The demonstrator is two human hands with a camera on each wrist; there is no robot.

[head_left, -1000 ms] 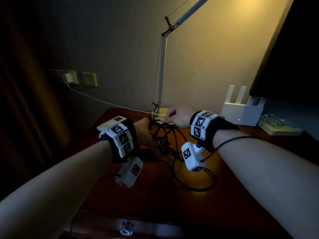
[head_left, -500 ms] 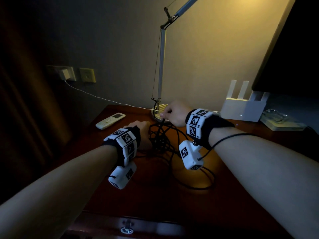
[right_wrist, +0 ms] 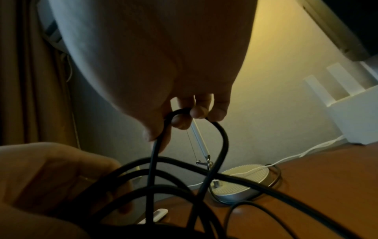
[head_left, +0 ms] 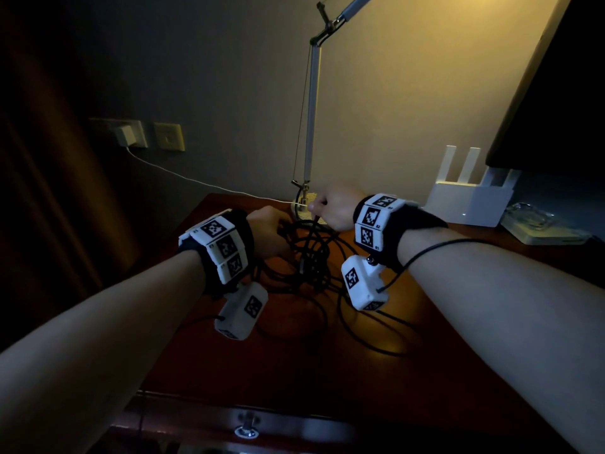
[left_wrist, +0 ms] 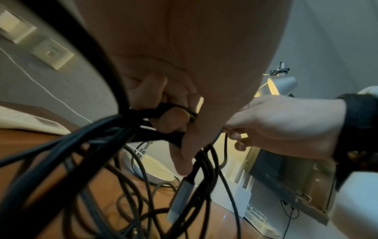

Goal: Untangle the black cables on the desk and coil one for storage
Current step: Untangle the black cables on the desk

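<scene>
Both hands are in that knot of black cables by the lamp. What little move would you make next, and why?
Probably lift the right hand a bit higher, drawing its pinched cable loop up out of the tangle. The left hand already grips the bundle, and the loop's two strands still run down through crossing cables.
</scene>
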